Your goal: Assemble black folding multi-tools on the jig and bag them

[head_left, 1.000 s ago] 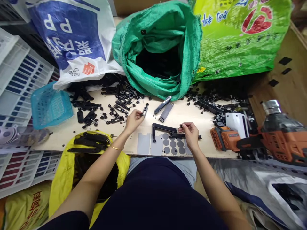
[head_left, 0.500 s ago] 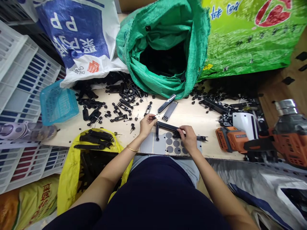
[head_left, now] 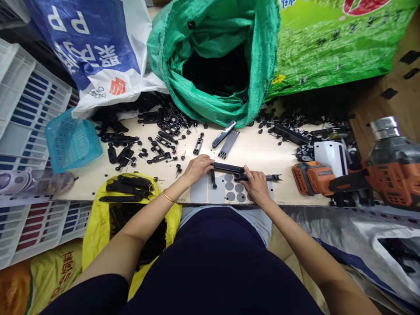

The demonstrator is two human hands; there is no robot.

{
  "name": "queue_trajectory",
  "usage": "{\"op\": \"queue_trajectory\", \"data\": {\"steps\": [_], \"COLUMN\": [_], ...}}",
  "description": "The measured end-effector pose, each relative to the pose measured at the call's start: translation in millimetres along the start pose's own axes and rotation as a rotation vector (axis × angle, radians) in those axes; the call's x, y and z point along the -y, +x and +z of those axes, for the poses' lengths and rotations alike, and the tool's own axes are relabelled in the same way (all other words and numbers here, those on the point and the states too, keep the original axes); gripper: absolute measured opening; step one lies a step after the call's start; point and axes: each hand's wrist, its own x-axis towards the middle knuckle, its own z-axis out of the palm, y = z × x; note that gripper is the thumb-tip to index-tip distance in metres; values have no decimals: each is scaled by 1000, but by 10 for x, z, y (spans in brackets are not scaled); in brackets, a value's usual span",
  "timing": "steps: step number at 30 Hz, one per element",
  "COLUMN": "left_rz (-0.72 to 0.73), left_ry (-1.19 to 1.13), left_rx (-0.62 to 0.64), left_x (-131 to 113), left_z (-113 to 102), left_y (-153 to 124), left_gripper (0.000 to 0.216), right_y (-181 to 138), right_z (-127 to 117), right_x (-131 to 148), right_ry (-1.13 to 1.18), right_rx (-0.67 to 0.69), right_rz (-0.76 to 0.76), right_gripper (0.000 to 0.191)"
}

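My left hand (head_left: 198, 167) is closed on the left end of a long black hinged arm (head_left: 229, 168) that lies across a grey sheet with round cut-outs (head_left: 229, 192) at the bench's near edge. My right hand (head_left: 256, 185) grips the same black arm at its right part, where a forked tip (head_left: 274, 177) sticks out past the fingers. A small black link (head_left: 197, 144) lies on the bench just beyond my left hand.
Loose black parts (head_left: 157, 144) litter the light wooden bench (head_left: 256, 153). A green sack (head_left: 216, 65) stands open behind, with a blue-and-white bag (head_left: 95, 48) left. A teal basket (head_left: 70, 142), a yellow bag (head_left: 131, 197) and orange power tools (head_left: 348, 175) flank me.
My left hand let go of the small link at the back and came to the black arm's left end. My right hand lowered the arm onto the grey sheet.
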Motion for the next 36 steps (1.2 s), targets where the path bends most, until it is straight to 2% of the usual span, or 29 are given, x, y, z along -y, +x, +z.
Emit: {"op": "queue_trajectory", "data": {"steps": [5,9,11,13,16,18,22,28,32,36], "left_rz": [-38,120,219,264,245,208,189,210,128,107], "left_ry": [113,210,213,221,226,224,215,-7,-288,-474], "left_rx": [242,407,445,484,511,485,480,548,622,690], "left_x": [-103,-256,-337,-393,-421,-421,-417,-379,-417,-500], "left_z": [-204,-178,-73,30,100,99,82,94,34,-54], "left_y": [170,339,430,495,503,464,409,399,337,293], "left_gripper": [11,36,39,32,26,26,27,30,36,41], "right_y": [31,66,99,135,173,189,257,461,518,545], "right_z": [12,-29,-43,-50,-49,-44,-65,-336,-618,-815], "right_x": [-90,-139,-124,-92,-52,-52,-139,-242,-181,-130], "right_ry": [4,12,8,5,-16,-30,-17,119,224,304], "right_rx": [48,91,106,111,107,124,214,403,462,492], "right_rz": [-77,-118,-123,-130,-138,-154,-208,-302,-276,-268], "right_gripper": [50,49,49,48,48,48,49,50,49,48]}}
